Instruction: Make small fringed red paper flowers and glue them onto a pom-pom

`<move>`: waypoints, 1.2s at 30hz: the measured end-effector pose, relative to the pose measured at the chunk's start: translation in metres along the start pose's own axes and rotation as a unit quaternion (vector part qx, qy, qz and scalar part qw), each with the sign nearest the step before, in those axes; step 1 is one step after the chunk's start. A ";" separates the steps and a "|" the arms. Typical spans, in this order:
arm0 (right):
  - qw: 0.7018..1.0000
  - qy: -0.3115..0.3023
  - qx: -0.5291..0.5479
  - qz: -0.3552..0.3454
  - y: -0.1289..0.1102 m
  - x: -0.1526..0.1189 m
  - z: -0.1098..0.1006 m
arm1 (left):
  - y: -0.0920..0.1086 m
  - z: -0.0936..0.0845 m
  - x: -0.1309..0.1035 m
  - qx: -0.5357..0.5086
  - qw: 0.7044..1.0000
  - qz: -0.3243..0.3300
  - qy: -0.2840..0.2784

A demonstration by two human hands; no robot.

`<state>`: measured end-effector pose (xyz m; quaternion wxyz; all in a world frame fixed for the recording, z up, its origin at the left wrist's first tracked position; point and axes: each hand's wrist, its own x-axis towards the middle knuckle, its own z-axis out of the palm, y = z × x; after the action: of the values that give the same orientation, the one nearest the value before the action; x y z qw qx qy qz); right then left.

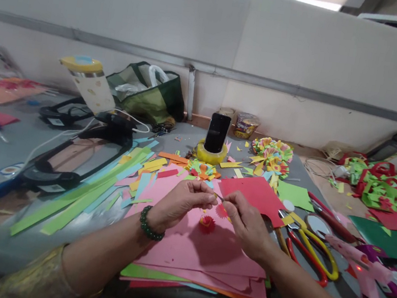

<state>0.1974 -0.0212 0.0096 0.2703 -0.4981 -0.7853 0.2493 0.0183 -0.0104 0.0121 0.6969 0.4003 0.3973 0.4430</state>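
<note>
My left hand [191,200] and my right hand [247,221] nearly meet over a stack of pink paper [172,245]. Between their fingertips runs a thin dark stick-like piece [218,196], too small to make out fully. The right thumb and fingers pinch one end. My left fingertips are closed at the other end, and whatever they grip there is hidden. Just below the hands lies a small red fringed paper flower [206,224] with a yellowish centre. Another red fringed paper piece [222,210] shows partly behind the right fingers.
A phone [218,133] stands in a yellow tape roll [203,153] at the back. Green paper strips [91,192] lie left. Red paper [256,197], yellow-handled scissors [324,255], red-handled pliers [301,259] and a pink glue gun [364,273] are at right. Finished paper flowers [275,155] sit behind.
</note>
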 end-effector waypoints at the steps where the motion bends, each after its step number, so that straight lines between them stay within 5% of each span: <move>1: 1.000 0.000 -0.003 -0.003 0.000 0.000 0.000 | 0.000 0.000 0.000 0.001 1.000 -0.002 0.000; 12: 0.999 -0.028 -0.023 -0.001 0.002 0.000 -0.004 | 0.002 -0.003 0.002 0.008 1.000 0.003 -0.015; 36: 0.989 0.023 -0.127 -0.073 0.005 -0.002 -0.006 | 0.002 -0.004 0.003 0.041 0.999 -0.002 -0.031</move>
<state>0.2054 -0.0205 0.0109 0.2402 -0.4756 -0.8383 0.1155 0.0147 -0.0062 0.0115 0.6925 0.4413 0.3942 0.4126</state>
